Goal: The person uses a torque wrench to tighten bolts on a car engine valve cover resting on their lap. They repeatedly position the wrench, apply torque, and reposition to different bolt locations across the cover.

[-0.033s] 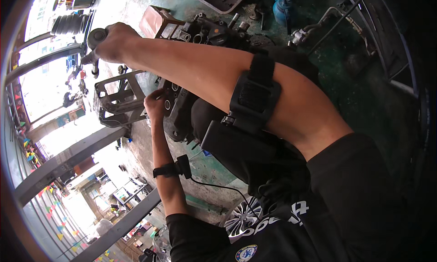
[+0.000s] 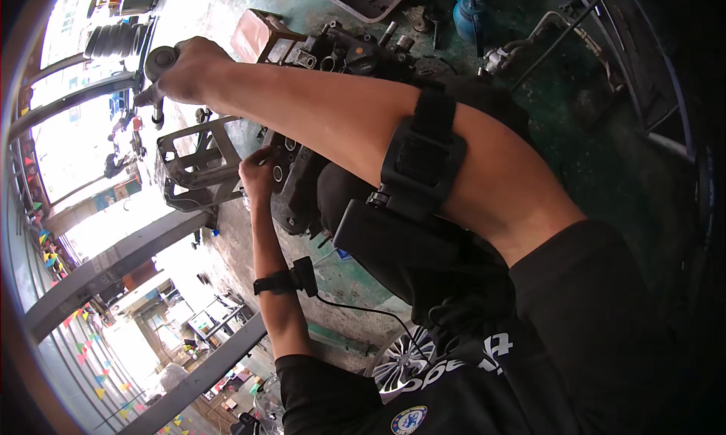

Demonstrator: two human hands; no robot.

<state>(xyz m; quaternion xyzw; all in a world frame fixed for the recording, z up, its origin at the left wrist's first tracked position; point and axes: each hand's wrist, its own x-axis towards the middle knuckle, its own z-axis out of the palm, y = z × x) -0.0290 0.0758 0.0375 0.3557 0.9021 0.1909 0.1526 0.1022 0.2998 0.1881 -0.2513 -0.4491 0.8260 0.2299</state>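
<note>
My right arm stretches across to the upper left, where my right hand is closed round a hammer-like tool. Its round grey end faces me, and a short metal part sticks out below the fist. The fingers hide the rest of it. Lower down, my left hand is closed in a pinch at the side of a dark engine, beside a pale ring-shaped opening. Something thin and light shows at its fingertips, too small to name. My right forearm hides part of the engine.
A dark metal frame stands left of the engine. Behind is a small stool, with a grey tray and a blue bottle farther right. An alloy wheel lies near my body. A cable hangs from my left wrist strap.
</note>
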